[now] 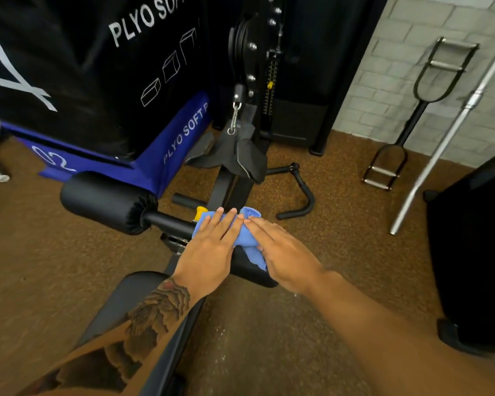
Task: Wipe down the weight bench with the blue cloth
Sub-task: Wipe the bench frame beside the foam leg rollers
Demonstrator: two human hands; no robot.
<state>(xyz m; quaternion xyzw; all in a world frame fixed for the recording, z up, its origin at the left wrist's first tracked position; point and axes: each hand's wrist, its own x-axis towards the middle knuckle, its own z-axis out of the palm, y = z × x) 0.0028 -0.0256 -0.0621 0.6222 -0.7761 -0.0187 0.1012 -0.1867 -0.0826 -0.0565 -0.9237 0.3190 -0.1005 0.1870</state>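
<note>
the blue cloth point(242, 237) is pinned flat under both palms at the far end of the weight bench point(143, 292), bunched over the black roller pad point(249, 270) on the right side of the frame. the left hand point(212, 247) is laid open over the cloth's left half, fingers stretched forward and not clenched; the right hand point(280, 250) is spread the same way over the right half, so nothing is truly gripped, the cloth is only pressed down. two flat hands are likely used so that pressure is shared across the curved pad and the fabric is kept from slipping off. a yellow knob point(200, 211) is seen just beyond the cloth, touching or nearly so. the matching roller pad point(106, 202) on the left is uncovered, and the long seat pad appears untouched under the tattooed forearm, so much of the wiping is judged to remain.
</note>
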